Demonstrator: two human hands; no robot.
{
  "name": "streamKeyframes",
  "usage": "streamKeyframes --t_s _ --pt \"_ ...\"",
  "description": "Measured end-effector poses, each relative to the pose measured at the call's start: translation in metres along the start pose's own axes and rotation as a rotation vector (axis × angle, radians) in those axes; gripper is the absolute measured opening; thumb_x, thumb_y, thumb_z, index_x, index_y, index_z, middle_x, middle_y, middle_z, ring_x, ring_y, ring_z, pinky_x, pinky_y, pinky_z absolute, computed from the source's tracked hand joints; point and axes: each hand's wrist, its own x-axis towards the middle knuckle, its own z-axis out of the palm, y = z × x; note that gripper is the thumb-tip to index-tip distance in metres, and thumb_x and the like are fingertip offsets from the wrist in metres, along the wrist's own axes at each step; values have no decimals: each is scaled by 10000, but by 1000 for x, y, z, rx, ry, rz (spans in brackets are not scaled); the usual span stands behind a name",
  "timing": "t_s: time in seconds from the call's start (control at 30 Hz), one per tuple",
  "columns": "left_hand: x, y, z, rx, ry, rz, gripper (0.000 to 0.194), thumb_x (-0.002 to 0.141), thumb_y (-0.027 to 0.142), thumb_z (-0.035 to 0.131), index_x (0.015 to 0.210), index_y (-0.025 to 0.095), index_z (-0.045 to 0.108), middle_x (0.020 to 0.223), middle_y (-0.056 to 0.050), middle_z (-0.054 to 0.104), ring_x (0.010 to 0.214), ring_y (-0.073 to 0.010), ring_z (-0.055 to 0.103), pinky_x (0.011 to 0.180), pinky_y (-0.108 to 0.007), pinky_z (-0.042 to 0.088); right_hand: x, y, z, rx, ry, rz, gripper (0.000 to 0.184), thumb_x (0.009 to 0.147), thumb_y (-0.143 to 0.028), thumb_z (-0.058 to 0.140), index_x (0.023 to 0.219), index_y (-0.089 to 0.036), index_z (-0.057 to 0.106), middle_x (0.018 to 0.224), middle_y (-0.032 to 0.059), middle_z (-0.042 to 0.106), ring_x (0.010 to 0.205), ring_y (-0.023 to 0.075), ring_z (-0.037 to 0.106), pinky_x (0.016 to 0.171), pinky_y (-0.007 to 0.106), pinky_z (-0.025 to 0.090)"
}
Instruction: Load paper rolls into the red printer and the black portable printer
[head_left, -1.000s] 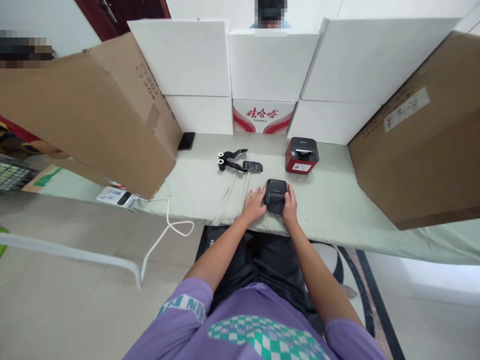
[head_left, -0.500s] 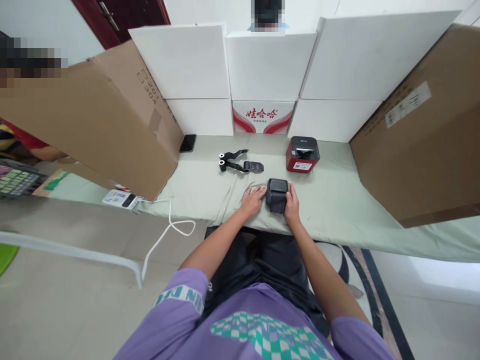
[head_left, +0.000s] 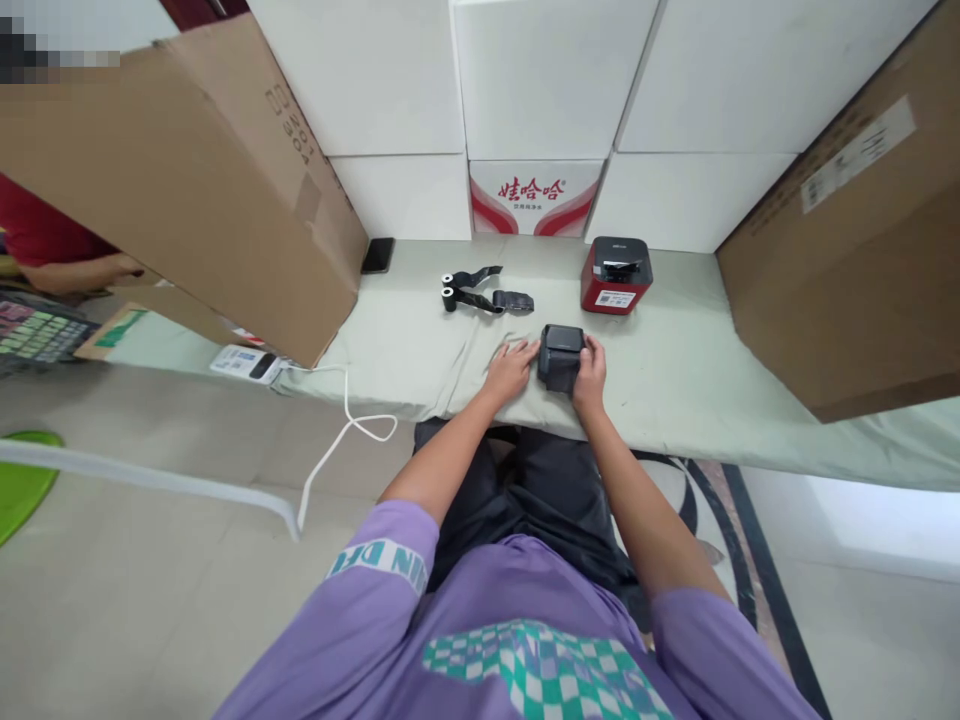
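Note:
A small black boxy device (head_left: 562,345) stands on the cloth in front of me, with a darker flap-like part on its near side. My right hand (head_left: 590,375) grips its right side, fingers curled along the edge. My left hand (head_left: 511,370) lies flat on the cloth with fingers spread, the tips close to the device's left side; whether they touch it I cannot tell. Beyond the left hand lie two small black rolls (head_left: 448,293) with white cores and loose black strips. A red and black box-shaped device (head_left: 616,275) with a white label sits behind and to the right.
Brown cardboard panels stand at left (head_left: 225,150) and right (head_left: 862,260), with white boxes (head_left: 547,80) along the back. A phone (head_left: 378,255) lies by the left panel. A power strip (head_left: 244,364) with a white cable hangs near the front edge. Another person's arm (head_left: 82,272) shows at left.
The view has tilted downward, so the table sits higher in the picture. Both hands and the black device keep nearly the same places on the cloth. More of the other person's arm shows.

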Motion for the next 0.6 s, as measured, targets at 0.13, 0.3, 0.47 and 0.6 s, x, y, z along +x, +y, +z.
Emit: streamKeyframes --t_s 0.13,0.3,0.47,0.6 --pt "-2 2 0 19 9 -7 704 924 89 370 1606 260 364 1613 -1 473 1545 -159 344 1317 -421 194 1 3 1 26 14 -6 472 906 -536 517 1240 -209 580 1373 138 623 1309 257 565 1210 493 352" --pt "-4 5 -1 48 11 -15 690 935 105 350 1614 230 339 1608 -39 481 1544 -156 350 1304 -422 204 -2 0 0 23 118 -43 378 889 -453 516 1168 -203 572 1190 123 676 1141 249 629 1113 479 439" --pt "-5 9 -1 86 17 -38 679 944 123 349 1618 206 321 1606 -66 482 1543 -153 353 1294 -405 226 -7 -7 -3 -8 144 -110 331 886 -407 496 1125 -203 600 1115 103 687 1087 243 636 1056 460 464" --pt "-8 10 0 103 18 -31 639 948 130 348 1580 206 396 1620 -42 463 1546 -166 350 1299 -413 223 -8 -10 -3 -11 110 -141 348 883 -396 493 1132 -186 615 1155 126 694 1122 251 638 1076 466 452"
